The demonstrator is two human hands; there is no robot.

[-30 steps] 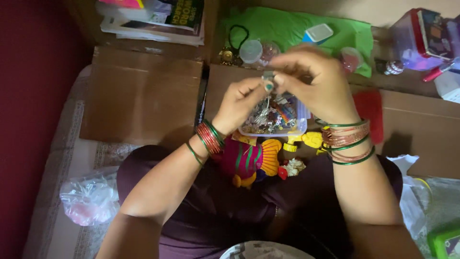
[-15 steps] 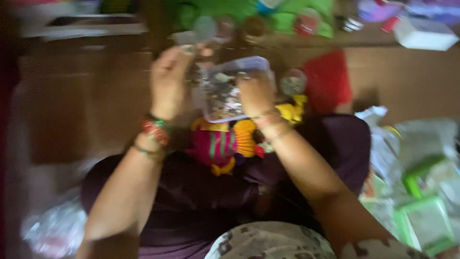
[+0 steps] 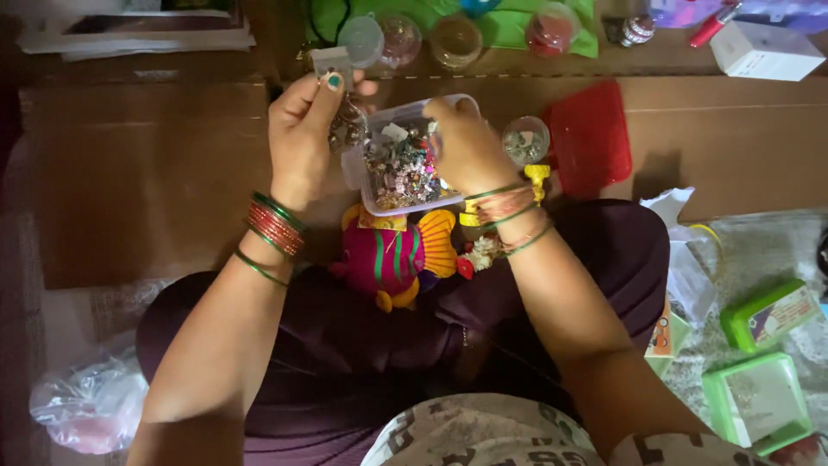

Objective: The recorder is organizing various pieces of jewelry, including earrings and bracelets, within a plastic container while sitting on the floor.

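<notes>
left hand [image 3: 302, 129] pinching a small clear packet [image 3: 332, 62], maybe earrings | right hand [image 3: 466, 142] fingers dipped in the clear bead box [image 3: 405, 160] mid-scene above the lap | tip: keep box level

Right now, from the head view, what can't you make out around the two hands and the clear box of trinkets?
- Right hand: its fingertips dip into the clear box; what they grasp is hidden.
- Left hand: it pinches a small packet with a dangling piece; too small to identify.
- Box contents: tiny mixed bits, not separable.
- Round jars at the top: partly cut by the frame edge.
</notes>
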